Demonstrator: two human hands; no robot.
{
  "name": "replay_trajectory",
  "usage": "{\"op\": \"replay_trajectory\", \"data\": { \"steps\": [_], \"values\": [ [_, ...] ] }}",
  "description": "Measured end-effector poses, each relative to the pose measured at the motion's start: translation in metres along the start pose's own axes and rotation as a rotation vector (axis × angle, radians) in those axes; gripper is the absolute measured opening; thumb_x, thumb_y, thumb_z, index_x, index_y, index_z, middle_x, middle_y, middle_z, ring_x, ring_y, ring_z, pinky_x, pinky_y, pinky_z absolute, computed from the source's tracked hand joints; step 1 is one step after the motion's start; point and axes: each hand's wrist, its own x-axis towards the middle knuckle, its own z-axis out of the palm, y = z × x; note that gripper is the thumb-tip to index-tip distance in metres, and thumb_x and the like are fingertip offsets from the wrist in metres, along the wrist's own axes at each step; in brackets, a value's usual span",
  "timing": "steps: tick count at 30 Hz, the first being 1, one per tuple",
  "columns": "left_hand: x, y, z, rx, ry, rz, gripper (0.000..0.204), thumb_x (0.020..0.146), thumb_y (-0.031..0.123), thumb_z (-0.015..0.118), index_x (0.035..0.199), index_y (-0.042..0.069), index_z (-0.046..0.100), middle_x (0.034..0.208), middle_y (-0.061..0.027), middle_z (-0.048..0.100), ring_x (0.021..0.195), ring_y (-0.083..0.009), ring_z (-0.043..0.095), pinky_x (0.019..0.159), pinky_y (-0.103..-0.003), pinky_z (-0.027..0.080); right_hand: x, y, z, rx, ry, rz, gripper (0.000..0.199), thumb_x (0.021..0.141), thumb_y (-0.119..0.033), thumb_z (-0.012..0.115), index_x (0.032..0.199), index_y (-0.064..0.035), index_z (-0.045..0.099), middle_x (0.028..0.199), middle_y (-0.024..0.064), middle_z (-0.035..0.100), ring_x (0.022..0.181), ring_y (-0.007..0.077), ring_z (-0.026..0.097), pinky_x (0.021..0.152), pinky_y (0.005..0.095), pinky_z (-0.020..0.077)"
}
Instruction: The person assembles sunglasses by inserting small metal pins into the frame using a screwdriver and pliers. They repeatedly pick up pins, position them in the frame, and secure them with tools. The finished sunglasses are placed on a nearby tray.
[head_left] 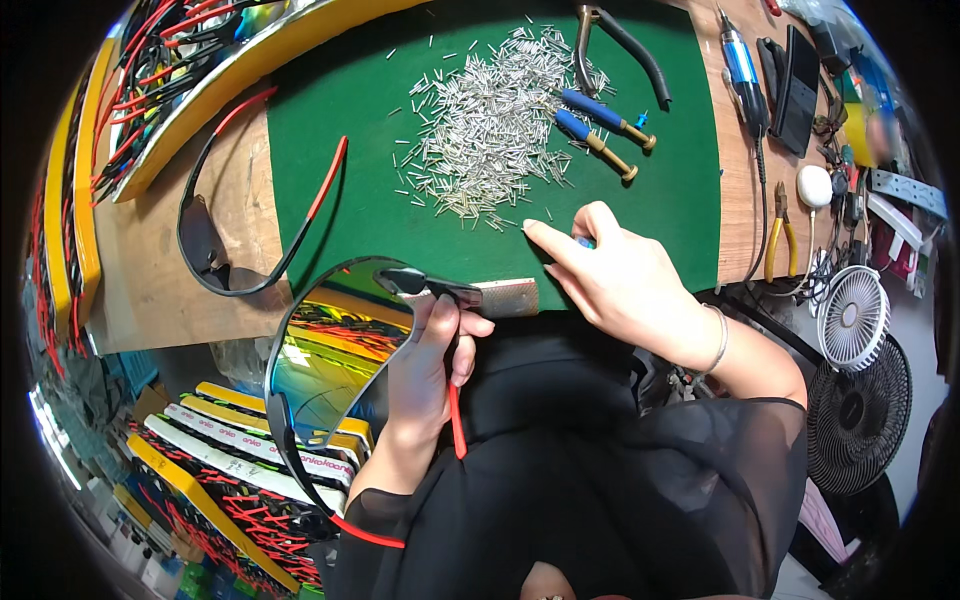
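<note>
My left hand (440, 350) is closed around the frame of a pair of wraparound sunglasses (340, 350) with a mirrored lens and red-tipped temples. The frame's hinge end is beside a small metal block (508, 298) at the near edge of the green mat (660, 225). Just right of that block, my right hand (620, 275) is partly curled, its index finger stretched toward the mat. Something small and blue shows among its fingers, mostly hidden. Beyond the fingertip lies a heap of small silvery pins (495, 125).
Two blue-handled tools (600, 125) with brass ends and black-handled pliers (625, 50) lie by the pins. A second pair of sunglasses (215, 270) rests at left, near yellow-edged trays (250, 55) of glasses. An electric screwdriver (742, 75), yellow pliers (782, 240) and a white fan (852, 318) are at right.
</note>
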Motion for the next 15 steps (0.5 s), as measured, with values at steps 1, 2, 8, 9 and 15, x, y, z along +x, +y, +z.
{"op": "replay_trajectory", "data": {
  "steps": [1, 2, 8, 9, 15],
  "values": [
    [0.0013, 0.0001, 0.0003, -0.016, -0.015, 0.011, 0.023, 0.091, 0.024, 0.047, 0.090, 0.002, 0.051, 0.074, -0.0096, 0.061, 0.043, -0.0061, 0.040, 0.037, -0.016, 0.031, 0.0011, -0.0001, 0.0018, -0.031, -0.008, 0.001, 0.037, 0.076, -0.010, 0.056, 0.113, -0.0083, 0.049, 0.082, 0.0108, 0.045, 0.057, 0.0210, 0.053, 0.050, 0.0298, 0.0457],
    [0.0021, 0.0003, 0.0006, -0.036, -0.030, 0.022, 0.022, 0.091, 0.024, 0.047, 0.089, 0.002, 0.052, 0.075, -0.0099, 0.061, 0.043, -0.0058, 0.040, 0.036, -0.016, 0.031, 0.0013, -0.0005, 0.0019, -0.043, -0.003, 0.005, 0.038, 0.075, -0.010, 0.056, 0.113, -0.0081, 0.049, 0.081, 0.0107, 0.045, 0.056, 0.0204, 0.053, 0.049, 0.0294, 0.0457],
    [0.0067, -0.0038, -0.0077, -0.089, -0.056, -0.002, 0.023, 0.091, 0.022, 0.046, 0.097, 0.001, 0.051, 0.075, -0.0068, 0.061, 0.039, -0.0032, 0.036, 0.033, -0.015, 0.027, 0.0037, -0.0019, 0.0057, -0.103, 0.035, -0.012, 0.040, 0.073, -0.007, 0.057, 0.113, -0.0080, 0.049, 0.081, 0.0105, 0.044, 0.056, 0.0186, 0.053, 0.047, 0.0284, 0.0456],
    [0.0070, -0.0036, -0.0075, -0.085, -0.065, -0.016, 0.022, 0.091, 0.022, 0.046, 0.094, 0.001, 0.051, 0.076, -0.0081, 0.061, 0.040, -0.0035, 0.037, 0.034, -0.015, 0.028, 0.0039, -0.0023, 0.0059, -0.105, 0.041, -0.003, 0.040, 0.073, -0.007, 0.056, 0.113, -0.0081, 0.050, 0.081, 0.0105, 0.044, 0.056, 0.0186, 0.053, 0.047, 0.0284, 0.0456],
    [0.0035, -0.0068, -0.0023, -0.041, -0.089, -0.110, 0.023, 0.091, 0.025, 0.047, 0.095, 0.002, 0.052, 0.080, -0.0088, 0.062, 0.043, -0.0043, 0.037, 0.039, -0.016, 0.028, 0.0062, -0.0056, 0.0089, -0.118, 0.066, 0.021, 0.039, 0.074, -0.008, 0.056, 0.113, -0.0105, 0.051, 0.080, 0.0101, 0.044, 0.054, 0.0184, 0.052, 0.044, 0.0282, 0.0453]
  ]
}}
